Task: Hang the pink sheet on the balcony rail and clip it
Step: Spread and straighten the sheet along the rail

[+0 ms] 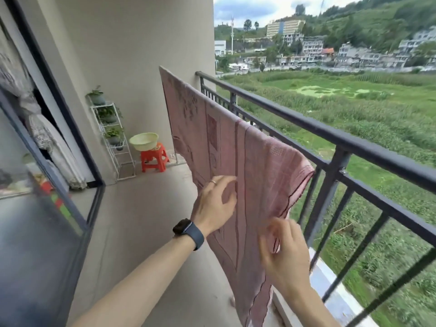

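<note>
Balcony floor (151, 232) is running up the middle of the frame, with a glass sliding door (47, 208) lining the left edge and a green field (354, 102) and hillside buildings showing upper right. Pink sheet (259, 161) is hanging draped over the dark balcony rail (354, 142) at centre, far corner sticking up near the wall, lower part dropping toward bottom centre. Left grip (214, 204) is pressing against the sheet's inner face, fingers spread and mostly straight, holding nothing; watch (188, 230) sitting on that wrist. Right grip (283, 251) is working just lower right of it, fingers curling onto the sheet's near edge and pinching fabric; it's blurring, so exact contact is unclear. Back by the wall, a white plant rack (113, 138) is standing beside an orange stool (154, 156) carrying a pale basin (144, 140).
</note>
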`<state>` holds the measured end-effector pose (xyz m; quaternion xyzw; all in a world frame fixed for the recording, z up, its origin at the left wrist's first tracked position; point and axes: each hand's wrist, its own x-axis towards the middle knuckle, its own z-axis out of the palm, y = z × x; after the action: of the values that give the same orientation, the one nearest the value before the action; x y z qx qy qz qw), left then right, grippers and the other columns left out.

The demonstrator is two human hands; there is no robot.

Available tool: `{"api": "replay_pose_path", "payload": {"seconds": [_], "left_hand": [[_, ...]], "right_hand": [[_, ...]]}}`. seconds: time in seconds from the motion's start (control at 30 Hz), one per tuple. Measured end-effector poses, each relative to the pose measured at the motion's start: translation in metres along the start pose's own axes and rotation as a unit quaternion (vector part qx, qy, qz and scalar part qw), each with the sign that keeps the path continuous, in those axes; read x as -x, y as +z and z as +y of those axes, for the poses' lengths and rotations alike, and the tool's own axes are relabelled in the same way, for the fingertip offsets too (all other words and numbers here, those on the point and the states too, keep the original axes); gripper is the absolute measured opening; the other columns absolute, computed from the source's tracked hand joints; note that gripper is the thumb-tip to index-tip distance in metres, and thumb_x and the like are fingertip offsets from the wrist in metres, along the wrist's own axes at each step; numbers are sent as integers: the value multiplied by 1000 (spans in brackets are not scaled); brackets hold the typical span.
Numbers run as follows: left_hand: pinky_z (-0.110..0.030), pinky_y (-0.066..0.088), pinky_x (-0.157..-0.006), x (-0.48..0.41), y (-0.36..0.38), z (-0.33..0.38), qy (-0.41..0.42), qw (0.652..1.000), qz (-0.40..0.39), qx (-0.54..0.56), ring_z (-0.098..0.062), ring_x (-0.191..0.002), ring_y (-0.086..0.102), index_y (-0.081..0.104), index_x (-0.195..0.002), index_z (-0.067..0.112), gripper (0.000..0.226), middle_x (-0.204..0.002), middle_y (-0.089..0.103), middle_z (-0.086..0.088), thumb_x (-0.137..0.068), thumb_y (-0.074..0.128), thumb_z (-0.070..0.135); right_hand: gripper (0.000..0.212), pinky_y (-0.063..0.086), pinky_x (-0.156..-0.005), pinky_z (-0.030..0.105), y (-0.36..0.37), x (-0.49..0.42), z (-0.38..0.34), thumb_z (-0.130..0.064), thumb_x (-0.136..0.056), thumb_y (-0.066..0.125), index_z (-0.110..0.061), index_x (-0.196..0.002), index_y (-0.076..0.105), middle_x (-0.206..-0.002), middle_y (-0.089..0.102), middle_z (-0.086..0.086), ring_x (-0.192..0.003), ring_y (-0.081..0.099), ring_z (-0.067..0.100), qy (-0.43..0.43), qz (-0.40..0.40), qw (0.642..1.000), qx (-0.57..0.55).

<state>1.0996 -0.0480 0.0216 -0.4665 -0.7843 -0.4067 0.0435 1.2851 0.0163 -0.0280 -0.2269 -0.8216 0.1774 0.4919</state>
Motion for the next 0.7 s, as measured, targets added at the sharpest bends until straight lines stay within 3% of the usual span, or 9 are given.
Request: {"api": "replay_pose_path", "payload": {"seconds": [0.13, 0.23, 0.33, 0.43, 0.57, 0.7], "left_hand": [[-32, 37, -105, 38, 8, -91, -98, 980, -117, -125, -20, -130, 45, 49, -137, 35, 49, -141, 51, 8, -88, 54, 29], [-31, 30, -109, 49, -10, -144, -144, 960, -161, -180, -18, -136, 39, 41, -145, 32, 54, -149, 44, 7, -92, 51, 31], [-34, 33, -109, 46, -38, -198, -172, 951, -161, -201, -22, -133, 43, 41, -145, 29, 55, -147, 47, 4, -90, 50, 32], [-35, 29, -112, 28, -68, -260, -199, 946, -147, -208, -20, -137, 37, 41, -145, 31, 55, -148, 45, 6, -91, 49, 33], [-38, 23, -116, -24, -120, -350, -206, 943, -121, -231, -21, -142, 31, 41, -144, 36, 52, -150, 43, 10, -93, 48, 36], [-40, 17, -119, -108, -180, -417, -186, 945, -107, -247, -20, -145, 27, 42, -144, 38, 49, -152, 40, 9, -95, 46, 36]], "right_hand": [[29, 49, -70, 33, 63, 18, -15, -34, -85, 58, -29, -114, 58, -104, 64, -8, -95, 56, 23, 32, -203, 977, 61], [32, 47, -73, 32, 115, 11, -24, -38, -90, 54, -32, -121, 57, -119, 63, -14, -110, 54, 19, 35, -293, 955, 44], [34, 46, -80, 32, 174, -8, -33, -38, -94, 50, -32, -126, 57, -123, 62, -14, -119, 50, 17, 9, -359, 932, 48], [34, 44, -85, 27, 241, -33, -47, -34, -94, 55, -27, -126, 63, -125, 65, -10, -121, 53, 20, -7, -371, 928, 41], [34, 49, -96, 36, 336, -80, -69, -37, -94, 56, -28, -126, 64, -131, 63, -11, -131, 49, 20, -39, -370, 925, 73], [33, 50, -93, 39, 415, -161, -96, -37, -94, 54, -28, -124, 65, -130, 64, -10, -130, 50, 23, -66, -338, 931, 121]]}}
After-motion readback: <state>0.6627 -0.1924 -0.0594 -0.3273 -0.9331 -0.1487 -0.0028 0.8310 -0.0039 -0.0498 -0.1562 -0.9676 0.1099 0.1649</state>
